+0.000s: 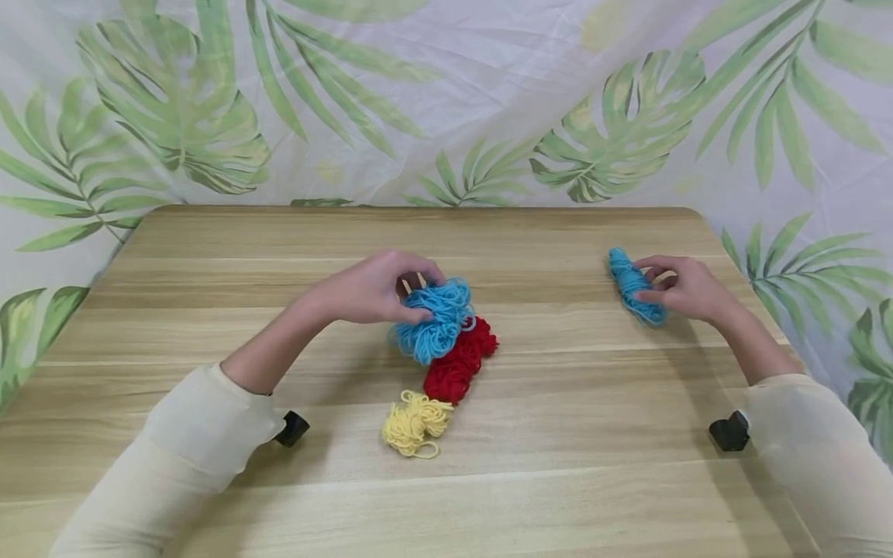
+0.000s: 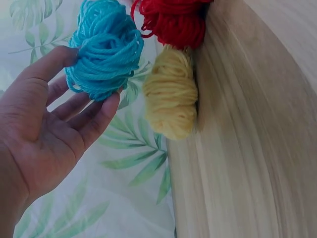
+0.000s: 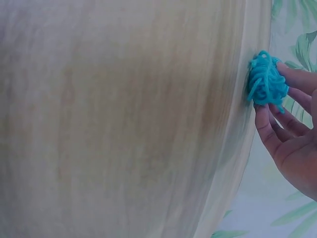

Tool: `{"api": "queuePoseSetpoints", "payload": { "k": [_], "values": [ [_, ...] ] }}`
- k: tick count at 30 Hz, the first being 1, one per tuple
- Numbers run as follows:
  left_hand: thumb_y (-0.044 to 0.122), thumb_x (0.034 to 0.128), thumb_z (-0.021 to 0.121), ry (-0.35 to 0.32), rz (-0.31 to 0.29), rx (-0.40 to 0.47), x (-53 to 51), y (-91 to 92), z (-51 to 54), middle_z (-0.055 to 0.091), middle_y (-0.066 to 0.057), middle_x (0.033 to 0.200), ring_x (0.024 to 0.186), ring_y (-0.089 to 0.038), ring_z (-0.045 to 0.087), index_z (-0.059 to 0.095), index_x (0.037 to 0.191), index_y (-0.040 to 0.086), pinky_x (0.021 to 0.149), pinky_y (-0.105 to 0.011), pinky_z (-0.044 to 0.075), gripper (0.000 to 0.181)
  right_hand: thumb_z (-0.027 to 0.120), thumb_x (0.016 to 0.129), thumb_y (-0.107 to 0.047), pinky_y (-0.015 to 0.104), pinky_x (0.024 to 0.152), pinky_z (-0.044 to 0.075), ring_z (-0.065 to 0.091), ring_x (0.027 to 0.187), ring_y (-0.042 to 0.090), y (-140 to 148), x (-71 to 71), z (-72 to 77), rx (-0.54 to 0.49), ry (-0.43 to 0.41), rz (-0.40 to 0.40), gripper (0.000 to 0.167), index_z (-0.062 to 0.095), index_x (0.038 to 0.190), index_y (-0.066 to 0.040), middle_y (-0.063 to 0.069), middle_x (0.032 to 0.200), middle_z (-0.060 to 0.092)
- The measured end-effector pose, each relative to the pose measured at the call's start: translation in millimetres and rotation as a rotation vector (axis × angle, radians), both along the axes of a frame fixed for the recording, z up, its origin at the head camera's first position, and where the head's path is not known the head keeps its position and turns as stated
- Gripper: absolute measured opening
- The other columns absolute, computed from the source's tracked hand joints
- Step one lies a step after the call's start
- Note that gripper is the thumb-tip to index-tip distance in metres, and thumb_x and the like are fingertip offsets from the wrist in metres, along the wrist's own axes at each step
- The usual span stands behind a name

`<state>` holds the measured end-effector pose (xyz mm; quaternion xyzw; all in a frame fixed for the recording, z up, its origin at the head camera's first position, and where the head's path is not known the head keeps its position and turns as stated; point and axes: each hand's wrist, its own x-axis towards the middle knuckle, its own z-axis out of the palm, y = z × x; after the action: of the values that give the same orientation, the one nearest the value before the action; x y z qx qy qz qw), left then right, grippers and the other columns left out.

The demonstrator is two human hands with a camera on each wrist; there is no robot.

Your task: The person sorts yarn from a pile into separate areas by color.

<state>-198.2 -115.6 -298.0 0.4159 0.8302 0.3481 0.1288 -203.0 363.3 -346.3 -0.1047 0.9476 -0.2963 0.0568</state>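
My left hand (image 1: 380,291) pinches a loose blue yarn bundle (image 1: 436,319) between thumb and fingers, over the upper end of a red yarn bundle (image 1: 456,368). A yellow yarn bundle (image 1: 415,425) lies against the red one's lower end. In the left wrist view the blue bundle (image 2: 106,54) sits at the fingertips of the hand (image 2: 54,119). At the right, my right hand (image 1: 687,288) grips a longer blue yarn bundle (image 1: 633,285) by its side; the right wrist view shows that bundle (image 3: 266,82) between thumb and fingers of the hand (image 3: 294,134).
The wooden table (image 1: 558,403) reaches back to a leaf-patterned cloth (image 1: 474,101). A black piece (image 1: 291,428) shows at the left sleeve, and another black piece (image 1: 729,432) at the right sleeve.
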Motion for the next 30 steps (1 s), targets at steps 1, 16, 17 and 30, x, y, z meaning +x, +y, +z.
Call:
{"api": "queuePoseSetpoints", "payload": {
  "k": [1, 16, 17, 30],
  "values": [
    [0.010, 0.0854, 0.082, 0.006, 0.001, 0.003, -1.2, 2.3, -0.6, 0.074, -0.010, 0.110, 0.092, -0.023, 0.068, 0.071, 0.117, -0.002, 0.079, -0.038, 0.061, 0.035, 0.080, 0.091, -0.009, 0.016, 0.066, 0.051, 0.073, 0.091, 0.030, 0, -0.3, 0.3, -0.002, 0.000, 0.000, 0.046, 0.064, 0.131, 0.007, 0.023, 0.107, 0.067],
    [0.010, 0.0884, 0.079, 0.007, 0.013, 0.003, -14.3, 38.4, -2.0, 0.072, -0.013, 0.112, 0.094, -0.026, 0.070, 0.070, 0.117, -0.003, 0.084, -0.038, 0.060, 0.033, 0.072, 0.095, -0.009, 0.026, 0.072, 0.053, 0.068, 0.106, 0.049, 2, -2.2, 10.2, 0.043, -0.032, 0.025, 0.049, 0.059, 0.140, 0.004, 0.032, 0.125, 0.063],
    [0.009, 0.0887, 0.079, 0.008, 0.015, 0.002, -14.6, 40.1, -1.9, 0.072, -0.013, 0.112, 0.095, -0.026, 0.070, 0.070, 0.118, -0.004, 0.084, -0.038, 0.060, 0.033, 0.072, 0.094, -0.008, 0.026, 0.072, 0.053, 0.068, 0.106, 0.049, 2, -2.8, 10.0, 0.044, -0.037, 0.033, 0.049, 0.059, 0.140, 0.005, 0.032, 0.125, 0.062],
    [0.007, 0.0894, 0.079, -0.029, 0.039, 0.032, -21.0, 59.4, -5.2, 0.072, -0.014, 0.109, 0.093, -0.026, 0.072, 0.071, 0.113, -0.003, 0.088, -0.038, 0.058, 0.027, 0.080, 0.088, 0.000, 0.012, 0.066, 0.050, 0.073, 0.088, 0.030, -2, -7.9, 4.2, 0.001, -0.010, 0.070, 0.044, 0.065, 0.127, 0.010, 0.025, 0.106, 0.065]
  ]
}}
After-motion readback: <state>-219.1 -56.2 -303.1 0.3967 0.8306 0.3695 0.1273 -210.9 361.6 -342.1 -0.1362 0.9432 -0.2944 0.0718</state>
